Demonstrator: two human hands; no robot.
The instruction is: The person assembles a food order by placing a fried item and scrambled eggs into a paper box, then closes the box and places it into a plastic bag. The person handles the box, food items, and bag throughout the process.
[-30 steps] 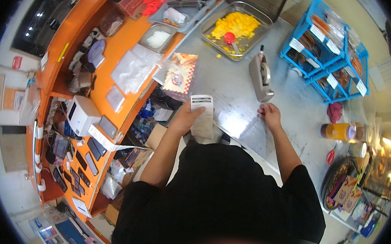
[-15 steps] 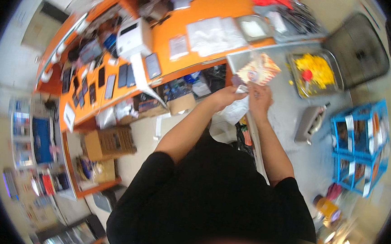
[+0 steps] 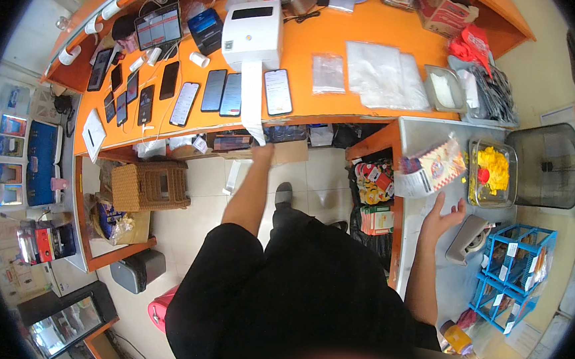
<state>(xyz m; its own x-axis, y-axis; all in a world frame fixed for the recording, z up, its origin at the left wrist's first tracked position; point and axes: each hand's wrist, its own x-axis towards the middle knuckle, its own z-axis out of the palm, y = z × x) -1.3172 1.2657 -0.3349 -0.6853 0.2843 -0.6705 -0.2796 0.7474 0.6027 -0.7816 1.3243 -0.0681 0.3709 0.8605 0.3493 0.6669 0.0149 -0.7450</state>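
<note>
From the white label printer (image 3: 251,35) on the orange counter, a white paper strip (image 3: 252,104) hangs over the front edge. My left hand (image 3: 262,154) is closed at the strip's lower end, its fingertips partly hidden. On the grey metal table at the right lies a clear plastic packet (image 3: 431,171) with a patterned orange and cream printed part. Just below the packet is my right hand (image 3: 442,222), open with its fingers spread and nothing in them.
Several phones (image 3: 184,104) with cables lie along the counter's left side. Clear plastic bags (image 3: 385,76) rest further right. On the metal table stand a glass tray of yellow pieces (image 3: 491,174), a grey sealer-like device (image 3: 468,240) and blue racks (image 3: 518,259).
My left hand has left the packet and moved left to the paper strip. My right hand has let go of the packet, which now lies on the metal table. The view has shifted.
</note>
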